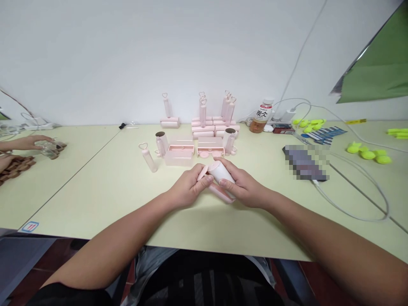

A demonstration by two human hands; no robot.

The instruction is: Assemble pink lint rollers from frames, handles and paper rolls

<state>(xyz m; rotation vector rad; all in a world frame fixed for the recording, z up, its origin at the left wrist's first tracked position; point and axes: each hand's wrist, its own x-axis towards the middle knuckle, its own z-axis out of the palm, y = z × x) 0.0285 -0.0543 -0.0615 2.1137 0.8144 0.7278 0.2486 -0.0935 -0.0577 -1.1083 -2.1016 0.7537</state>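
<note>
Between my hands is a white roll (222, 172) with a pink end, tilted. My right hand (245, 187) is closed around its right side. My left hand (188, 186) pinches a round pink cap (202, 172) beside the roll's upper end. Just below the roll is a pink trough-shaped shell (219, 193), partly covered by my fingers; which hand supports it I cannot tell. Beyond my hands stand two pink open cases (179, 158) (211, 142) and hollow-cored rolls (228, 138). A pink stick with a heart-shaped loop (148, 159) stands to the left.
Stacked pink cases (204, 131) and more heart-loop sticks (229, 112) line the wall. Rightward are a drink bottle (262, 115), a blurred phone (304, 163) with its cable (350, 219), and neon-yellow pieces (368, 154). Another person's hand (30, 142) is far left near brown pieces (15, 168).
</note>
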